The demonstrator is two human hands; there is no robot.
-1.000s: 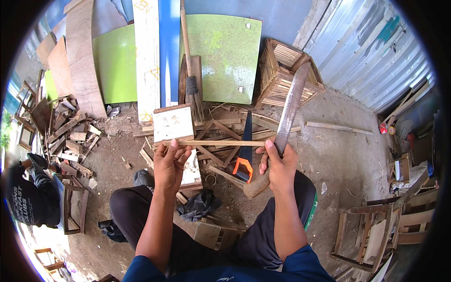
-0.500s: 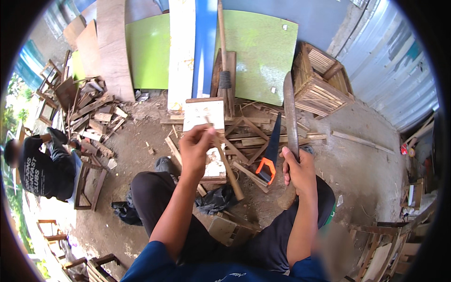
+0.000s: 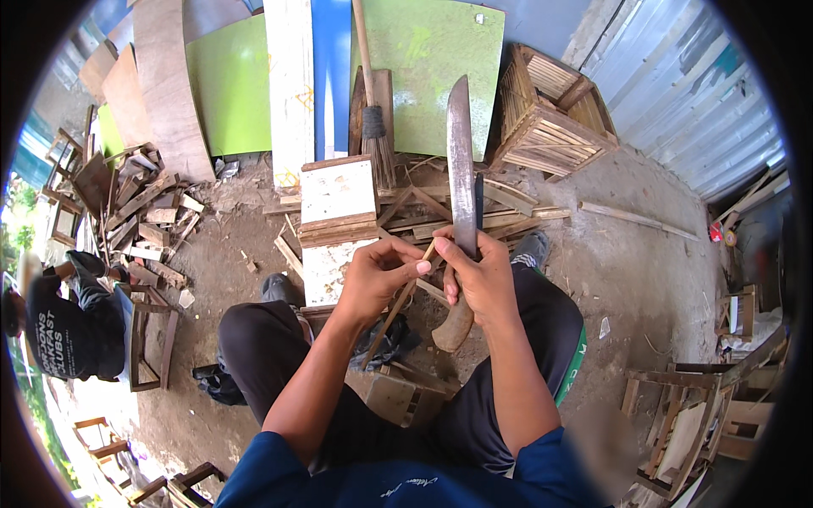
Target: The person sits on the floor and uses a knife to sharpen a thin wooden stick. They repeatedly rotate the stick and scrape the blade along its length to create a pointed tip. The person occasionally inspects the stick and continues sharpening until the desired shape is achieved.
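My left hand pinches a thin wooden stick near its upper end. The stick slants down toward my lap. My right hand is closed round a machete, its broad blade pointing up and away and the butt of its wooden handle showing below the fingers. Both hands are close together, and my right thumb and fingertips meet the stick's upper tip. Behind the machete and my right hand, only a dark strip of the saw's blade shows. Left of the blade stands a low wooden bench with a worn white top.
Scrap wood is heaped at the far left, near a seated person. A broom leans against the back panels. A slatted wooden crate stands at the back right. Black plastic lies between my knees, by a small wooden stool.
My hands have come together. The stick's upper end has moved right to my right thumb, and the machete has shifted left, now hiding most of the saw. The view has also shifted slightly.
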